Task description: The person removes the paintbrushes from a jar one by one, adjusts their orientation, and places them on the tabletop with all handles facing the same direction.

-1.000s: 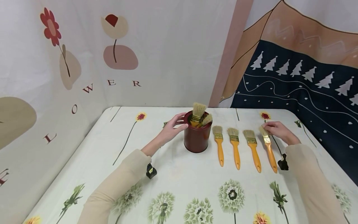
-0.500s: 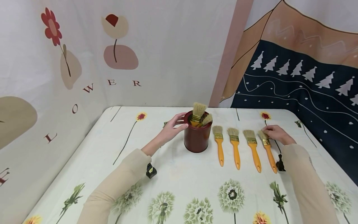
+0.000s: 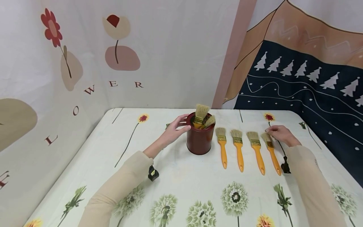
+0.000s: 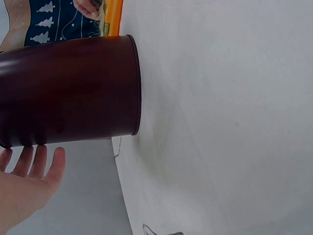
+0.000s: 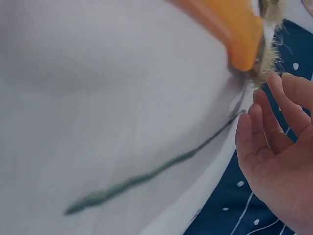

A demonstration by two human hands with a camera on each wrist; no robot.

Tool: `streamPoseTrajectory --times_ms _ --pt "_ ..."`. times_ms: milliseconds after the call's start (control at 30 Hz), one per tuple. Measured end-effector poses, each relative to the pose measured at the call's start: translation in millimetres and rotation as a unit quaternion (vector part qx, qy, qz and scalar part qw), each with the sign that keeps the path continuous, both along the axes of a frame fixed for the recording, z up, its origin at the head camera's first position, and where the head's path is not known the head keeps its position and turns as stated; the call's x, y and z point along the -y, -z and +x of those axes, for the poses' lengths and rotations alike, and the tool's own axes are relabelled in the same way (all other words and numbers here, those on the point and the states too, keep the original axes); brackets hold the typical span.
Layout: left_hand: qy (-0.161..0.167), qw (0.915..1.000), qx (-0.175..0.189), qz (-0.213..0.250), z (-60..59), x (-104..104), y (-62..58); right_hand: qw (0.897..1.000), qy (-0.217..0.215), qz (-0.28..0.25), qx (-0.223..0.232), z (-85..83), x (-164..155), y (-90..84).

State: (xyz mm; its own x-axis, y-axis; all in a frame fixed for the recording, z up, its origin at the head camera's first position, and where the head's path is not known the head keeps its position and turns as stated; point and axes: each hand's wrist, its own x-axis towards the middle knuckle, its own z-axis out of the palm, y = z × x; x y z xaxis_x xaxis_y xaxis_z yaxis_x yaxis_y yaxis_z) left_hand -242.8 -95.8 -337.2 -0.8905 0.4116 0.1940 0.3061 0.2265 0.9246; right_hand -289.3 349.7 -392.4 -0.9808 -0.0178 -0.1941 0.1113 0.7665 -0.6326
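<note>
I note a smooth, semi-glossy can; paintbrushes with smooth, glossy handles, shiny metal-looking ferrules and rough, fibrous bristles. I record a matt, lightly creased, cloth-covered bench, matt cloth hangings and sleeves.

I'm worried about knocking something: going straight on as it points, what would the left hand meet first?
Most likely the dark red can: the left hand seems to touch its side, though exact contact is hard to judge.

A maroon cylindrical can has orange-handled flat paintbrushes at four o'clock. Green dandelions pattern the white bench.
</note>
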Motion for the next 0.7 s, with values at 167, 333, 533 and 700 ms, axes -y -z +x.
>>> streamPoseTrajectory --times_ms 167,333,533,700 --pt "-0.001 1.0000 0.001 -0.003 -0.7 0.3 0.7 0.999 0.000 0.007 -0.049 -25.6 -23.0 26.4" --pt "-0.002 1.0000 0.003 -0.003 -1.4 0.2 1.5 0.995 0.003 -0.008 -0.098 -55.2 -41.3 57.2" --pt "-0.002 1.0000 0.002 -0.002 -1.1 0.5 1.0 0.991 -0.011 -0.033 -0.127 -62.2 -23.9 57.5" --pt "-0.002 1.0000 0.004 -0.002 -1.1 0.6 0.9 0.988 -0.036 -0.040 -0.143 -64.4 -5.9 55.0"
